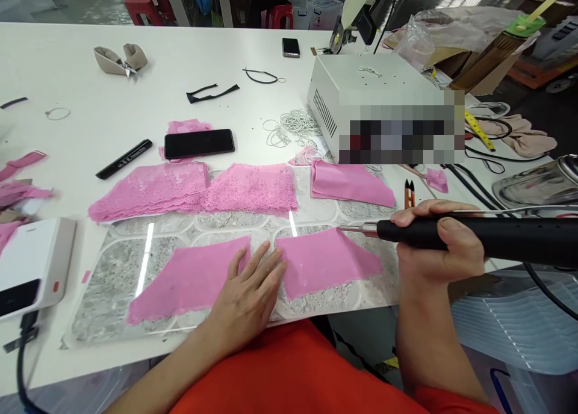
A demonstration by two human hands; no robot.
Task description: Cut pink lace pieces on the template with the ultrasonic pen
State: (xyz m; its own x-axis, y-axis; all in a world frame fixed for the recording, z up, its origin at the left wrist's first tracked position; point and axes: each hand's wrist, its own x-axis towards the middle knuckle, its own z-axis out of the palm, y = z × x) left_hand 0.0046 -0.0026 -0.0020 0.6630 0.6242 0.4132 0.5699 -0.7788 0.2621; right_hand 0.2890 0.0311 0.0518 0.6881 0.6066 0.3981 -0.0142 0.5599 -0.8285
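Note:
My right hand (440, 242) is wrapped round a black-handled tool (510, 240) with a thin metal tip. That tip is at the upper edge of the right pink fabric piece (329, 263). My left hand (253, 284) lies flat, fingers spread, between this piece and the left pink fabric piece (194, 278), its fingertips touching both. Both pieces rest on a grey patterned mat (108, 287). Behind them are two pink lace stacks, one at left (158, 188) and one in the middle (253, 188), and a folded smooth pink piece (350, 182).
A pale metal box (379, 89) stands at the back right, with cables beside it. Behind the lace lie a black phone (198, 144) and a marker (124, 159). A white device (40, 257) with a cable sits at far left; a glass jar (537, 182) is at right.

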